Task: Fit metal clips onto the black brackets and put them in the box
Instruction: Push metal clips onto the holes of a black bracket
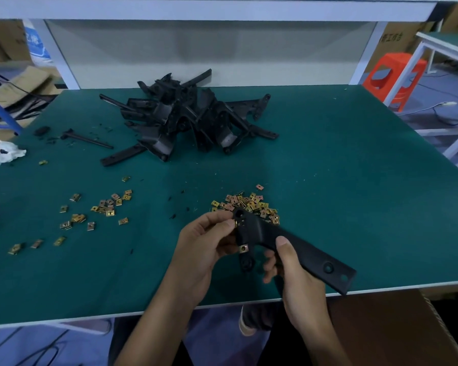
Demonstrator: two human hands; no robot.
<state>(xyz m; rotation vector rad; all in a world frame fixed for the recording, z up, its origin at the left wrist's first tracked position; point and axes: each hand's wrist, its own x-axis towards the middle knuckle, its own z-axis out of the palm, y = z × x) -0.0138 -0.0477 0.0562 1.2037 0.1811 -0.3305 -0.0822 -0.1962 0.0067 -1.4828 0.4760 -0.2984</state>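
Observation:
I hold one black bracket (pixel 299 249) above the near edge of the green table (pixel 354 186). My right hand (pixel 294 276) grips its long arm, thumb on top. My left hand (pixel 206 247) pinches a brass-coloured metal clip (pixel 234 223) against the bracket's upper left edge. Another clip (pixel 243 248) sits fitted on a lower tab of the bracket. A heap of loose clips (pixel 249 203) lies just behind the bracket. A pile of black brackets (pixel 188 117) lies further back at the table's centre.
More clips (pixel 103 210) are scattered on the left half of the table. A crumpled white rag (pixel 6 153) and a thin black part (pixel 87 138) lie at the far left. A brown cardboard box (pixel 397 328) stands below the table's front right edge.

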